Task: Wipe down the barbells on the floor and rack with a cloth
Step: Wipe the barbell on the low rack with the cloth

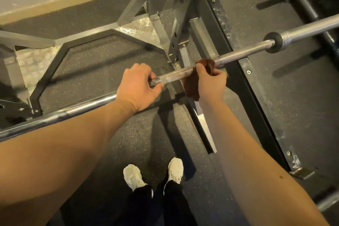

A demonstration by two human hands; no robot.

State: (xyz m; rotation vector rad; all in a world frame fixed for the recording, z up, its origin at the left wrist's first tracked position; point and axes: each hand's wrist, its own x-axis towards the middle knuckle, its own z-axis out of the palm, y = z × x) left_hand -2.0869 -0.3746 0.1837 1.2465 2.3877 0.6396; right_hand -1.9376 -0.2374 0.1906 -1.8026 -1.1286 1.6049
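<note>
A: Grey rack [185, 5] behind; bar [244, 52] crosses before it, off floor [165, 134]; left hand [135, 88] curled round bar; right hand [209, 84] grips cloth [192, 88] wrapped on it.
B: Risk: loosened left grip, bar rolls; cloth could snag.

Bare left forearm [64, 143] and bare right forearm [256, 152], small dark spot on the right one near the elbow. Left hand [136, 88] and right hand [209, 82] bare. Off-white left shoe [133, 176] and right shoe [175, 169], creased uppers, rounded toes. Black trousers [161, 205], loose hems draped over shoes.
</note>
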